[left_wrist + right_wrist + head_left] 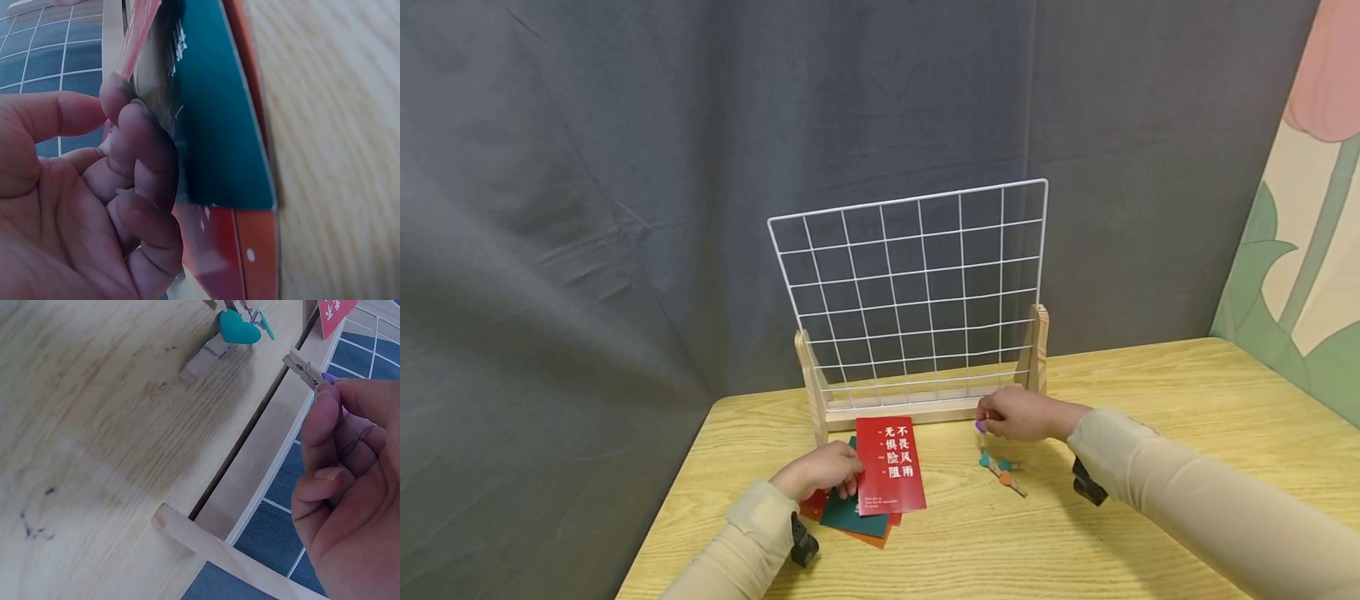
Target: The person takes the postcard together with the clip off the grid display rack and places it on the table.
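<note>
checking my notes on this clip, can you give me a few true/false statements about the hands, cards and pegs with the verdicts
1. The left hand holds the red card with white characters. True.
2. The right hand pinches a small wooden clothespin. True.
3. Cards already hang on the white wire grid. False: the grid is bare; the cards lie on the table in front of it.
4. Two more clothespins, one with a teal heart, lie on the table near the right hand. True.
5. The grid lies flat on the table. False: it stands upright in a wooden stand.
</note>
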